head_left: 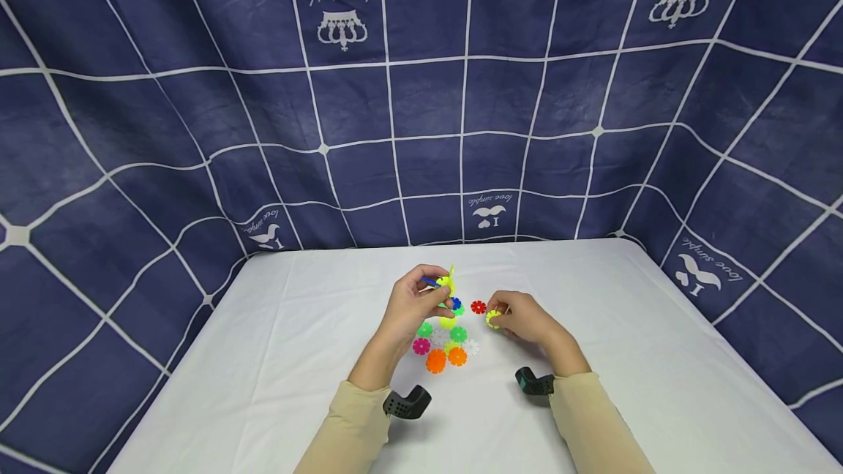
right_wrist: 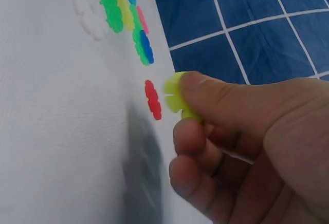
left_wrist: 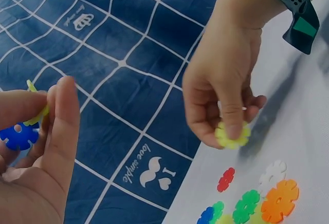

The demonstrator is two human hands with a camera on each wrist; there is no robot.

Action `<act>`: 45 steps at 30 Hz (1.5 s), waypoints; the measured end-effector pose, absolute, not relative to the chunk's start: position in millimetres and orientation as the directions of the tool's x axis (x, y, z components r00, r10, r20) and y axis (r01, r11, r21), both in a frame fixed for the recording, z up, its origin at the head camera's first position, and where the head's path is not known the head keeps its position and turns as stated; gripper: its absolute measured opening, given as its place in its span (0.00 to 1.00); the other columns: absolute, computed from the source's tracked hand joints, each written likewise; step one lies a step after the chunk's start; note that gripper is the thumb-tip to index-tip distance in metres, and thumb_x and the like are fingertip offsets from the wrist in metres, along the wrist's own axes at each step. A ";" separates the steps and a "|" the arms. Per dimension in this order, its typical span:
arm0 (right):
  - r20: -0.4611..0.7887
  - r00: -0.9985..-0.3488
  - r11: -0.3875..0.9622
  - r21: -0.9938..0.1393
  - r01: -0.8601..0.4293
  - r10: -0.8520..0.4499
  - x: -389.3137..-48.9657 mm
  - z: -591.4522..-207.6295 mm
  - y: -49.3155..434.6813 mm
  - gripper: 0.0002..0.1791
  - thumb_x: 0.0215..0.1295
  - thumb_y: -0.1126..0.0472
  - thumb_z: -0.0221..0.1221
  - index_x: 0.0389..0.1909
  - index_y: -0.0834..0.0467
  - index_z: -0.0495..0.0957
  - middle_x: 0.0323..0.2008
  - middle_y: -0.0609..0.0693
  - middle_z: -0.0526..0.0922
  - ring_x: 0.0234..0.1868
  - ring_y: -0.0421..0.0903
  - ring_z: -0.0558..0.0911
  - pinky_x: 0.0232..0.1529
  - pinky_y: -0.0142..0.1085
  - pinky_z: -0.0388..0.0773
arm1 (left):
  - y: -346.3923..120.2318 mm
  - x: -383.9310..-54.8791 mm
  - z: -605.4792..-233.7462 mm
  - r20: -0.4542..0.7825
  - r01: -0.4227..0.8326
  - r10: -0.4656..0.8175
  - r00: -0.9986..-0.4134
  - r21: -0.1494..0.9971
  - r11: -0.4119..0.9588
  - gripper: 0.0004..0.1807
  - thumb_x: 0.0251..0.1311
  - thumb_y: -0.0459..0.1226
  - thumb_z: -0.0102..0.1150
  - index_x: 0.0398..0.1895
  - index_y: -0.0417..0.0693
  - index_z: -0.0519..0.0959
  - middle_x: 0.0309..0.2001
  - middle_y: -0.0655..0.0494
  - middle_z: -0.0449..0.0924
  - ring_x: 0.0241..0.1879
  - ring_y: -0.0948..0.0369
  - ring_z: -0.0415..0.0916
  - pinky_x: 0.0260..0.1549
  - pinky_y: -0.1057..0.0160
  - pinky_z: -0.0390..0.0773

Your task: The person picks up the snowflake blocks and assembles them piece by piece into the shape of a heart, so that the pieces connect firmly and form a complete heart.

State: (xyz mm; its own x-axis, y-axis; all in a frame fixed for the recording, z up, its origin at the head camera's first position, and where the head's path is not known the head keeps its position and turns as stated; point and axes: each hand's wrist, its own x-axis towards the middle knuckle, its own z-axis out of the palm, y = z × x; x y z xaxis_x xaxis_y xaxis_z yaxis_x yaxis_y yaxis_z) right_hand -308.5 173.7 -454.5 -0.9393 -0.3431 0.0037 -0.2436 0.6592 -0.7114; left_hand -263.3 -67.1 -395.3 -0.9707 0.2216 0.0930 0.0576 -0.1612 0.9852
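My left hand [head_left: 416,304] is raised over the pile and pinches a small cluster of notched plastic building discs. In the cluster are yellow discs [head_left: 445,284] and a blue disc [left_wrist: 20,137], partly hidden by the fingers. To its right, my right hand [head_left: 527,314] pinches a single yellow disc [right_wrist: 175,94] between thumb and fingers, above the white cloth. A red disc [head_left: 478,307] lies flat just left of the right hand. In the right wrist view, the yellow disc's far edge is covered by the thumb.
Loose discs lie on the white-clothed table [head_left: 276,357] below the left hand: orange discs [head_left: 436,361], a green disc [head_left: 458,334], a magenta disc [head_left: 421,346], a clear disc [head_left: 470,347] and several others. A dark blue gridded curtain [head_left: 428,101] stands behind and at the sides.
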 end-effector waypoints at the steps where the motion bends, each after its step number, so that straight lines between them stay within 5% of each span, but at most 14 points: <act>1: 0.019 -0.941 0.653 -0.716 -0.248 -0.337 -308.6 -453.1 173.5 0.05 0.63 0.67 0.65 0.37 0.56 0.80 0.27 0.49 0.76 0.18 0.42 0.74 0.22 0.32 0.74 | -66.9 -263.2 -395.0 0.086 0.050 0.221 -0.971 0.985 -0.164 0.15 0.65 0.29 0.60 0.55 0.41 0.75 0.37 0.51 0.75 0.31 0.59 0.84 0.37 0.60 0.87; 15: 0.286 -0.927 0.545 -0.750 -0.375 -0.244 -296.7 -421.4 162.6 0.05 0.68 0.62 0.62 0.42 0.53 0.79 0.26 0.54 0.85 0.22 0.59 0.81 0.25 0.32 0.74 | -65.4 -263.7 -396.9 0.090 0.051 0.235 -0.968 0.985 -0.168 0.15 0.64 0.30 0.62 0.53 0.41 0.76 0.38 0.49 0.77 0.34 0.56 0.86 0.38 0.56 0.87; 25: 0.453 -0.873 0.399 -0.777 -0.487 -0.182 -288.0 -403.4 155.8 0.10 0.72 0.62 0.57 0.51 0.54 0.81 0.26 0.55 0.83 0.18 0.45 0.74 0.21 0.30 0.73 | -63.6 -263.9 -398.7 0.138 0.108 0.255 -0.957 0.986 -0.130 0.12 0.64 0.31 0.63 0.50 0.40 0.77 0.42 0.47 0.85 0.28 0.60 0.83 0.30 0.64 0.86; 36: 0.529 -0.826 0.231 -0.794 -0.563 -0.194 -271.1 -384.1 142.3 0.10 0.72 0.72 0.53 0.50 0.66 0.77 0.25 0.66 0.80 0.17 0.56 0.70 0.19 0.28 0.70 | -60.0 -262.5 -398.9 0.184 0.192 0.274 -0.944 0.981 0.002 0.15 0.61 0.29 0.66 0.50 0.41 0.80 0.41 0.38 0.87 0.25 0.61 0.82 0.27 0.70 0.82; 45: 0.533 -0.819 0.258 -0.778 -0.573 -0.212 -252.9 -367.4 133.1 0.09 0.72 0.71 0.53 0.46 0.65 0.81 0.23 0.60 0.75 0.19 0.59 0.69 0.19 0.27 0.67 | -60.5 -261.4 -397.5 0.202 0.229 0.305 -0.931 0.972 0.055 0.13 0.60 0.29 0.66 0.48 0.42 0.82 0.38 0.36 0.85 0.28 0.47 0.83 0.26 0.71 0.81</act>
